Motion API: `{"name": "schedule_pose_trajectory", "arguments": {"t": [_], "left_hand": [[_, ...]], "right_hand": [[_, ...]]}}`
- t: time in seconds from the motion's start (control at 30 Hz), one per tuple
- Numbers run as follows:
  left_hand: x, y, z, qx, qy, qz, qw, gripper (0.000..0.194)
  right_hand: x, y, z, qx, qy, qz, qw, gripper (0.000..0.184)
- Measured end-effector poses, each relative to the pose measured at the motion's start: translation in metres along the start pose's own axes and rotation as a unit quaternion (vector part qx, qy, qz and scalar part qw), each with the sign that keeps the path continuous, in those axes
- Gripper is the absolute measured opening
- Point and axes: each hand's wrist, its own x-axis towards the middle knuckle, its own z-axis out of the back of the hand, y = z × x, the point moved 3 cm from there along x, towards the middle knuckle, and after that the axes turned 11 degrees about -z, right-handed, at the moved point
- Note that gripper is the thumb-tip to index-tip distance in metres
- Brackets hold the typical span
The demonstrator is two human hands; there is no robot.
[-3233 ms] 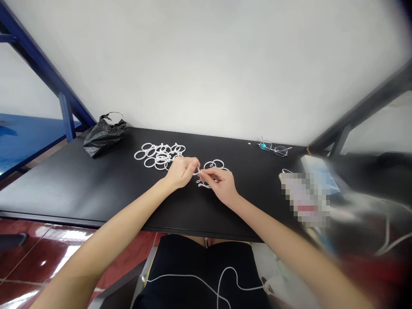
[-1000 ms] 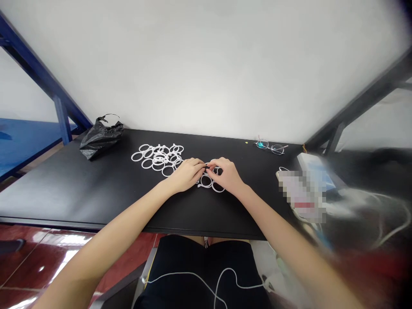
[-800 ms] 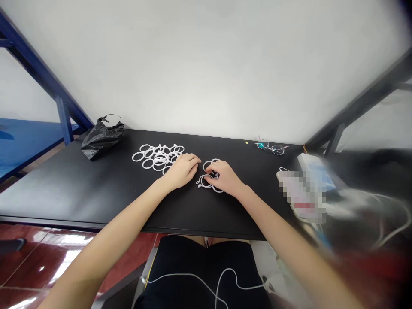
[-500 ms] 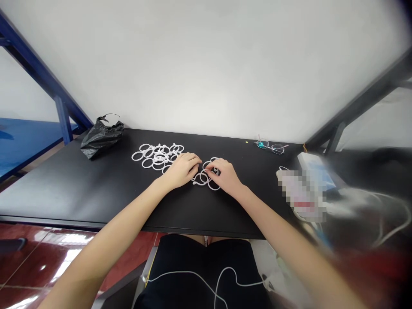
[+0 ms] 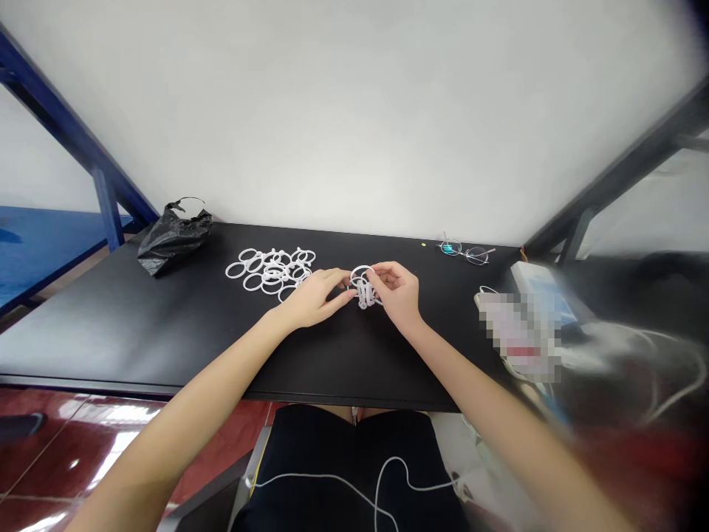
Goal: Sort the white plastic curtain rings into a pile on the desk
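Several white plastic curtain rings (image 5: 365, 294), with small eyelets, are gathered in a bunch between my two hands over the black table. My right hand (image 5: 399, 292) pinches the bunch from the right between thumb and fingers; one ring stands up at the top. From the left, my left hand (image 5: 322, 297) has its thumb and fingertips closed on the bunch's edge. Fingers hide part of these rings. Left of my left hand lies a loose pile of more white curtain rings (image 5: 253, 281), some overlapping, the nearest partly behind the hand.
A crumpled black plastic bag (image 5: 176, 236) sits at the table's (image 5: 138, 325) back left. Eyeglasses (image 5: 476, 256) lie at the back right. A white and blue box (image 5: 540, 292), a blurred-out item and clear plastic are on the right. A white cable (image 5: 310, 475) crosses my lap.
The rings lying spread between my hands are now gathered into an upright bunch. My right hand has turned and closed on them; my left hand has moved slightly right to meet it.
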Motion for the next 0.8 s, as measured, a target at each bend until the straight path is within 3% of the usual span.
{"name": "schedule_pose_trajectory", "arguments": {"t": [0.2,0.4,0.6,0.8], "left_hand": [[0.001,0.004,-0.010,-0.204,-0.061,0.053,0.976,0.063],[0.002,0.009,-0.021,-0.315,-0.074,0.074,0.943,0.039],[0.001,0.018,-0.016,-0.404,-0.143,0.134,0.893,0.044],[-0.002,0.027,-0.005,-0.392,-0.236,0.212,0.864,0.041]], "right_hand": [[-0.001,0.010,-0.004,0.083,0.055,-0.033,0.994,0.031],[-0.004,0.016,-0.005,0.110,0.091,-0.059,0.988,0.031],[-0.004,0.016,-0.006,0.118,0.101,-0.081,0.985,0.032],[-0.004,0.003,-0.008,0.085,0.120,-0.109,0.983,0.034]]}}
